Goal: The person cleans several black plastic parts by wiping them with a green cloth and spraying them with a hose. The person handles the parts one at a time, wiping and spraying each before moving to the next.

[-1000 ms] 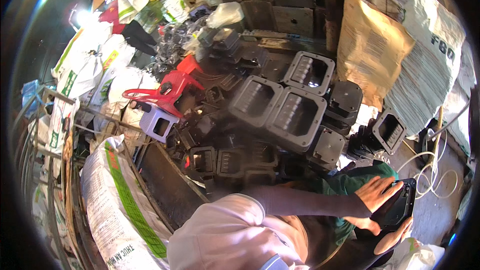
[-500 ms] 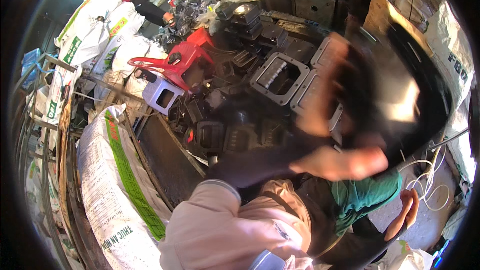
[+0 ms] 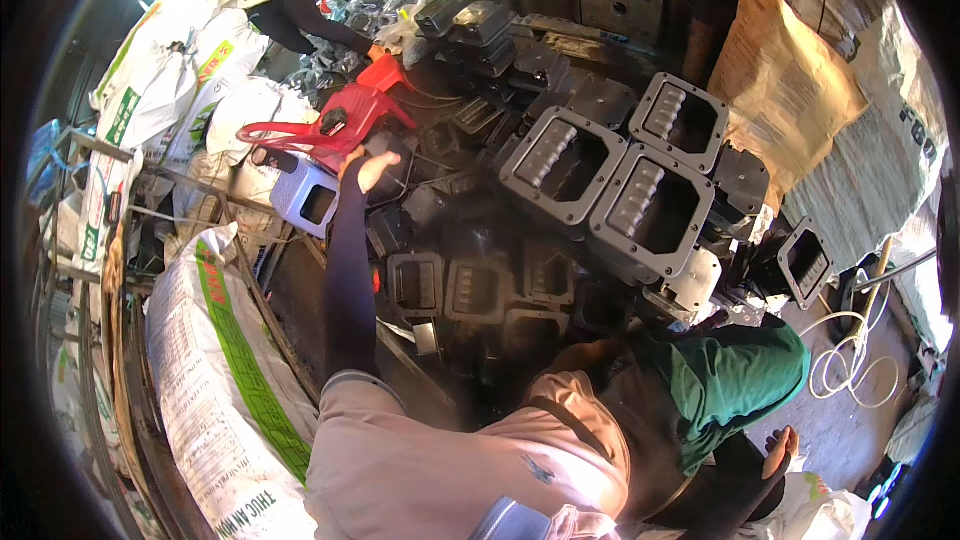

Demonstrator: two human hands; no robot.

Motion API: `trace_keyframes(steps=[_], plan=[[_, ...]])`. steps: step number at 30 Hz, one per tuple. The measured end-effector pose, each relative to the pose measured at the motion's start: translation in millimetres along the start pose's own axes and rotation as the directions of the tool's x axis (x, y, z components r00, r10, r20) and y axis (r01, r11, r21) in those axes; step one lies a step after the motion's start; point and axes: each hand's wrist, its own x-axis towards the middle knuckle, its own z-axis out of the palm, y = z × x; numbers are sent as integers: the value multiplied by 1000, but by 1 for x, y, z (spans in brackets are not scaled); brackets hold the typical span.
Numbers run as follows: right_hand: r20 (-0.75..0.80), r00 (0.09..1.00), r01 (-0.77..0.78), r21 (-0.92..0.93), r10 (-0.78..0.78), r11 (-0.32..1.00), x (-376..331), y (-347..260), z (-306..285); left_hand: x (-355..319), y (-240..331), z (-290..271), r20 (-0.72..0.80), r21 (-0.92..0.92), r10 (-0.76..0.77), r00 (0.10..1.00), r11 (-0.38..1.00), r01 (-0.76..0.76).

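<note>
My left hand (image 3: 376, 170), at the end of a dark sleeve, reaches forward to the left. Its fingers are spread beside a black square housing (image 3: 398, 168) and the red plastic chair (image 3: 345, 125); contact with either cannot be made out. My right hand (image 3: 780, 452) is low at the right, fingers loosely apart with nothing visible in them, past the green cloth (image 3: 730, 380). In front stand black lamp-like housings with square openings and ribbed silver inserts: one at the left (image 3: 520, 170), one nearer (image 3: 620, 230), one behind (image 3: 700, 155).
A co-worker's hand (image 3: 376, 52) is beside the red chair. A lilac plastic piece (image 3: 290, 190) sits at the left, near a metal rack and a white sack (image 3: 225, 370). More black housings (image 3: 475, 285) lie ahead. At the right are a brown paper sack (image 3: 785, 90) and a white cable (image 3: 850, 350).
My left hand has swung from the right over to the far left. A large blurred dark object at the right is gone from there, uncovering housings and the brown sack. My right hand has lowered slightly.
</note>
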Motion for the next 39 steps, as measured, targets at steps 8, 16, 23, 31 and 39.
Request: trace_keyframes(steps=[8,16,23,31,39], plan=[[-178,984,-3,8,4,1000,-25,11,2,35,-10,59,-7,447,-183,983,879,166],[-148,989,4,-141,-25,990,-29,21,0,34,3,76,75,479,-316,946,843,244],[-90,985,94,-432,-147,897,-31,21,-2,77,-63,109,-75,492,-20,997,869,54],[-81,972,123,-624,-220,772,-48,-30,32,114,-52,83,-551,60,357,754,919,-391],[24,1000,-3,-469,16,883,-69,-45,109,-263,225,8,-740,-226,567,363,299,-927]])
